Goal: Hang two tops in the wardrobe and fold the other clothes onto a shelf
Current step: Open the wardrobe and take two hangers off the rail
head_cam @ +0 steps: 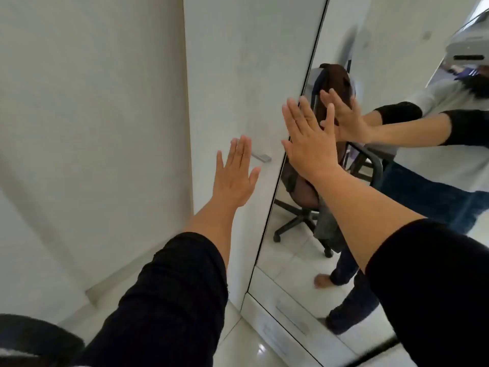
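Wardrobe (238, 62) interior hidden, doors closed; mirror (370, 35) cut off at right.

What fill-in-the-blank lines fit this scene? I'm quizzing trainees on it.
1. Both hands are held ____ with straight fingers.
2. The left hand is raised in front of the white door's metal ____.
3. The right hand is at the edge of the ____ door.
4. The glass reflects a ____ draped with clothes.

Missing: open; handle; mirrored; chair

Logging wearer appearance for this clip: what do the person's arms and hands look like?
Both hands, left hand and right hand, are bare: no gloves, rings or watch visible. Each forearm is bare, with a black sleeve pushed up toward the elbow on both arms.
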`<act>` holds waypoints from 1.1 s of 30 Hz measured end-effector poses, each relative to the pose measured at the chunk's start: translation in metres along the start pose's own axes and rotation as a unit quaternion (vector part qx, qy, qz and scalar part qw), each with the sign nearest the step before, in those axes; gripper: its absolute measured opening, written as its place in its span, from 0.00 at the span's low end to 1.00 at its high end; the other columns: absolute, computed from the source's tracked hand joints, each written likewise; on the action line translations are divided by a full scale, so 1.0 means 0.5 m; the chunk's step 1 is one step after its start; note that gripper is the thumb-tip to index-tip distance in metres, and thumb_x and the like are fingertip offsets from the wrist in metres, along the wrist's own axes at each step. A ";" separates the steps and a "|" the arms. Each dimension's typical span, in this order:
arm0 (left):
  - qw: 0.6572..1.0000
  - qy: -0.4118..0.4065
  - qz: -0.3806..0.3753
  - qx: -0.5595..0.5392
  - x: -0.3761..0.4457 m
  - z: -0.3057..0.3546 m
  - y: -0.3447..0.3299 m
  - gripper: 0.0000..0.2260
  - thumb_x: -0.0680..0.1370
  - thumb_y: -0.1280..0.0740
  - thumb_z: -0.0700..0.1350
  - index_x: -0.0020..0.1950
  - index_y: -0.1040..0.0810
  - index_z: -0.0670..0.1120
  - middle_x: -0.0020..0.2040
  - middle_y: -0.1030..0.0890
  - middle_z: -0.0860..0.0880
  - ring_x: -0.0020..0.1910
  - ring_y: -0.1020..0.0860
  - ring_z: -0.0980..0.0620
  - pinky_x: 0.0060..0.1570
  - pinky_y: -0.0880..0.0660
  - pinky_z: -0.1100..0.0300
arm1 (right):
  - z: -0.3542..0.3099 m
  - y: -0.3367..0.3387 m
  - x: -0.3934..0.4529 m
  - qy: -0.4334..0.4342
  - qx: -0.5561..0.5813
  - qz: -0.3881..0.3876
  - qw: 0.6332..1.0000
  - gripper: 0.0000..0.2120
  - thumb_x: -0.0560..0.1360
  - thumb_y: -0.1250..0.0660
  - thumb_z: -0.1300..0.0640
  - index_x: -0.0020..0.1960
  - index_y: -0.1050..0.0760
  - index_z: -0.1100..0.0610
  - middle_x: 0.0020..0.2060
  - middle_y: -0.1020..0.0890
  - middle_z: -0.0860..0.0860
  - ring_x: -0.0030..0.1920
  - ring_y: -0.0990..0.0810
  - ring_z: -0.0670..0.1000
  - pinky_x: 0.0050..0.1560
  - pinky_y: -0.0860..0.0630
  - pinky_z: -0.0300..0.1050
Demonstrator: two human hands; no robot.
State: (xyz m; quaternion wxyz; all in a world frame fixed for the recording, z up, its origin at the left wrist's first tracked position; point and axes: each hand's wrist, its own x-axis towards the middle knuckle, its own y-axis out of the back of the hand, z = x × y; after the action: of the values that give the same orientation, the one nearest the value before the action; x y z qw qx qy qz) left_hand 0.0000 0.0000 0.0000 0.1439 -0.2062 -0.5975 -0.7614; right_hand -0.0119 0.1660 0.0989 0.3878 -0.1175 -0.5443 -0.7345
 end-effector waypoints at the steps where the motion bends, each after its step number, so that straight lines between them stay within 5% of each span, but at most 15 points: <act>1: 1.000 0.004 -0.001 0.008 0.010 0.002 -0.009 0.29 0.82 0.55 0.54 0.75 0.69 0.45 0.77 0.65 0.48 0.76 0.64 0.51 0.74 0.63 0.46 | 0.002 -0.007 0.012 0.011 -0.015 0.001 1.000 0.31 0.81 0.49 0.47 0.78 0.58 0.56 0.78 0.55 0.52 0.77 0.59 0.52 0.71 0.65 0.62; 6: 0.998 0.037 -0.039 0.018 0.077 0.020 -0.072 0.28 0.82 0.57 0.56 0.76 0.67 0.46 0.78 0.63 0.48 0.76 0.63 0.50 0.74 0.62 0.46 | 0.038 -0.059 0.066 0.063 -0.074 0.000 0.995 0.32 0.80 0.45 0.52 0.78 0.57 0.57 0.78 0.55 0.53 0.77 0.58 0.54 0.70 0.65 0.64; 14: 0.997 0.071 -0.041 -0.014 0.122 0.076 -0.143 0.32 0.81 0.55 0.59 0.76 0.66 0.44 0.78 0.62 0.48 0.77 0.62 0.51 0.74 0.59 0.46 | 0.057 -0.099 0.096 0.069 -0.082 -0.007 0.994 0.39 0.78 0.43 0.47 0.76 0.65 0.59 0.77 0.62 0.54 0.76 0.63 0.57 0.69 0.67 0.64; 18: 0.995 0.090 -0.021 -0.027 0.115 0.088 -0.145 0.34 0.80 0.52 0.61 0.77 0.63 0.45 0.76 0.46 0.46 0.76 0.48 0.48 0.73 0.51 0.43 | 0.052 -0.112 0.100 0.062 -0.047 0.007 0.997 0.34 0.80 0.48 0.53 0.76 0.66 0.59 0.76 0.63 0.54 0.76 0.64 0.56 0.67 0.69 0.62; 23: 0.995 0.098 0.005 0.003 0.139 0.092 -0.114 0.42 0.76 0.50 0.67 0.77 0.61 0.42 0.62 0.27 0.42 0.61 0.29 0.45 0.62 0.33 0.47 | 0.057 -0.118 0.101 0.068 -0.044 0.024 0.996 0.31 0.80 0.52 0.55 0.76 0.66 0.59 0.77 0.62 0.54 0.76 0.63 0.55 0.67 0.69 0.60; 29: 0.986 0.162 0.029 -0.021 0.116 0.082 -0.086 0.49 0.72 0.42 0.70 0.77 0.63 0.43 0.63 0.27 0.38 0.59 0.28 0.41 0.60 0.31 0.46 | 0.036 -0.117 0.088 0.023 -0.080 0.139 0.987 0.39 0.75 0.35 0.46 0.77 0.51 0.54 0.77 0.46 0.48 0.77 0.46 0.50 0.71 0.47 0.63; 33: 0.988 0.156 0.023 0.001 0.076 0.035 -0.051 0.48 0.73 0.40 0.67 0.76 0.65 0.43 0.62 0.26 0.39 0.58 0.27 0.42 0.62 0.32 0.50 | -0.013 -0.077 0.081 0.021 -0.021 0.156 0.987 0.45 0.71 0.30 0.45 0.77 0.52 0.54 0.77 0.45 0.48 0.76 0.45 0.50 0.71 0.48 0.64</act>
State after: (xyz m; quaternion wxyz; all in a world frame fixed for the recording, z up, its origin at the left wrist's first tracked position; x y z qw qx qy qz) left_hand -0.0425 0.0243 0.0004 0.2529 -0.0984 -0.5634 -0.7804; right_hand -0.0640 0.1465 0.0933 0.5068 -0.1935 -0.4952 -0.6786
